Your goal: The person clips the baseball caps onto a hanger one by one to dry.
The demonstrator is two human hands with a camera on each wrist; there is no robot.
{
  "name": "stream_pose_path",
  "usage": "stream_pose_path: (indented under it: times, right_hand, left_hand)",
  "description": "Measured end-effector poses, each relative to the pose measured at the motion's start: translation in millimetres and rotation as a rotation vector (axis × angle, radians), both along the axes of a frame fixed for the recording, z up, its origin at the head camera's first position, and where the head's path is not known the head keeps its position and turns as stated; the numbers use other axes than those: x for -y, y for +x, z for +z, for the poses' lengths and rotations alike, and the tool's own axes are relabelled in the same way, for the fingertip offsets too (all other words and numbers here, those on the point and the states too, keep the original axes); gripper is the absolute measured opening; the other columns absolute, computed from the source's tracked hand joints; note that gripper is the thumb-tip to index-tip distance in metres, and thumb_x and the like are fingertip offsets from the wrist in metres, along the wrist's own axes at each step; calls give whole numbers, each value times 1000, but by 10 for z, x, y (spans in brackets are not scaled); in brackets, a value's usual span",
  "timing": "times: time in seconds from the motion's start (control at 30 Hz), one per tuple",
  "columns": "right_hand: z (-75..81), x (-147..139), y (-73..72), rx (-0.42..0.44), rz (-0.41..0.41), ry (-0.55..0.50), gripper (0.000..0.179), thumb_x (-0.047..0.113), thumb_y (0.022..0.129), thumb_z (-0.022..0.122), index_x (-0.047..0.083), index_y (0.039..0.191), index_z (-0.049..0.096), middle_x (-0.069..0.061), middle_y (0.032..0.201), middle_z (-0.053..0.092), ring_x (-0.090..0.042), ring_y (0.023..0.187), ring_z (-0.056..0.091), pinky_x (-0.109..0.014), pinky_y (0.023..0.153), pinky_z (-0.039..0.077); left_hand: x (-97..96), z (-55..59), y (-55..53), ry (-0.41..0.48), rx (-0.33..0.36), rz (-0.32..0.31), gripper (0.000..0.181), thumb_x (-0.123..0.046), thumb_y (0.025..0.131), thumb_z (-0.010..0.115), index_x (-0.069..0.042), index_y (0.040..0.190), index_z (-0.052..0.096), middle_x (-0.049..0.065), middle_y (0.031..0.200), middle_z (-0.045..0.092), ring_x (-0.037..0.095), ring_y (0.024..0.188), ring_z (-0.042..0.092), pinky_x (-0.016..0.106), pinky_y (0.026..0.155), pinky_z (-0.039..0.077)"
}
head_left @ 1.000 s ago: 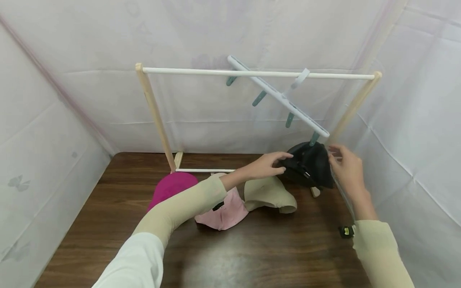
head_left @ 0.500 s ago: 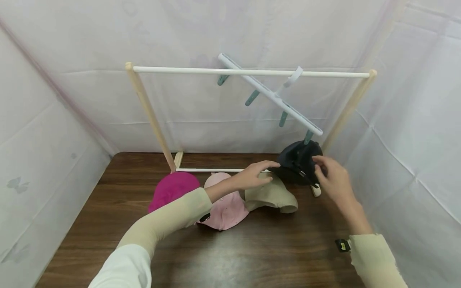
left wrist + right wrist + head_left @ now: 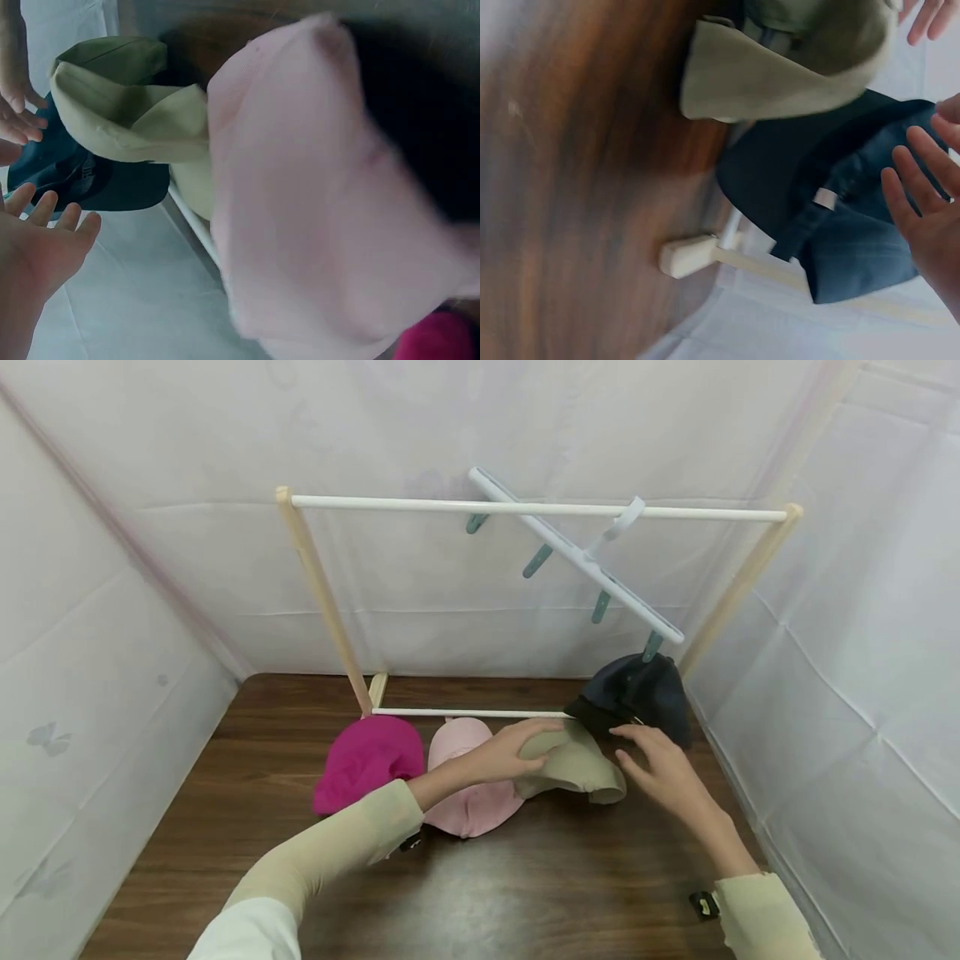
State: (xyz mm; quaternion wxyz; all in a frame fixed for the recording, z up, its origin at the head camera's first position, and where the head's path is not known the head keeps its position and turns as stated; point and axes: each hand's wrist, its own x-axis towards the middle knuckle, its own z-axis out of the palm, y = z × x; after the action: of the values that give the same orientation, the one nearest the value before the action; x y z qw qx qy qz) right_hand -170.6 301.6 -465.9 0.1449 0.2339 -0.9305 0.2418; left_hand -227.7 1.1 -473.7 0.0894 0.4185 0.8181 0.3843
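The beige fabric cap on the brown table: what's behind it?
In the head view, a dark blue fabric cap hangs behind the beige cap from a teal clip; a slim white rail runs there. The blue cap hides the rail's right end.

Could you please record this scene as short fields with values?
left hand: holds nothing, near khaki cap
right hand: holds nothing, near dark baseball cap
hanging: dark baseball cap, from end clip of hanger
hanger support: top rail
other clips: three, without caps
on table: magenta cap, pink cap, khaki cap
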Motion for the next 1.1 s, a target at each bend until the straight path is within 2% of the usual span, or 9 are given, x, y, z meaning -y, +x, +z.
stream_pose_path:
  times: [0.2,0.37,0.53,0.7,0.83,1.1]
  right_hand:
    - [-177,54,73,62,64,-1,44,20,98,70,7,138,58,-14,139,59,-36,128,52,-58,102,44]
    - [-299,98,125,95,97,8,55,26,94,74,6,142,55,-13,145,54,-35,134,46,-57,106,40]
    - [-407,119,148,116,115,14,68,28,91,79,9,148,48,-15,152,45,-37,139,39,-61,107,39]
    - [-521,119,129,73,127,22,76,21,86,82,7,151,45,-18,153,43,-39,137,40,-60,103,42]
    - [-603,123,110,53,119,-8,78,8,82,83,3,150,44,-20,151,43,-41,132,43,-60,100,43]
    - [-650,148,126,86,88,-44,82,-5,80,81,3,151,41,-23,152,41,-44,134,42,-62,103,41]
  left_hand:
    - [69,-123,103,-9,9,32,57,-22,99,65,-11,152,46,7,157,44,20,147,37,42,117,37]
    - [82,-220,170,-21,-13,34,59,-21,99,68,-7,151,46,5,155,46,21,146,38,40,118,35]
    - [66,-307,217,-19,-51,48,59,-22,97,70,-7,150,47,9,156,45,24,146,39,43,118,35]
    - [25,-390,232,-20,-97,72,61,-21,97,71,-5,150,46,12,156,44,25,146,39,41,118,36]
    - [-14,-419,255,-23,-107,73,61,-20,97,71,-5,150,46,13,156,43,25,146,38,39,119,34]
    - [-121,-442,287,-73,-151,80,63,-22,98,71,-7,153,43,12,157,42,24,146,38,37,119,34]
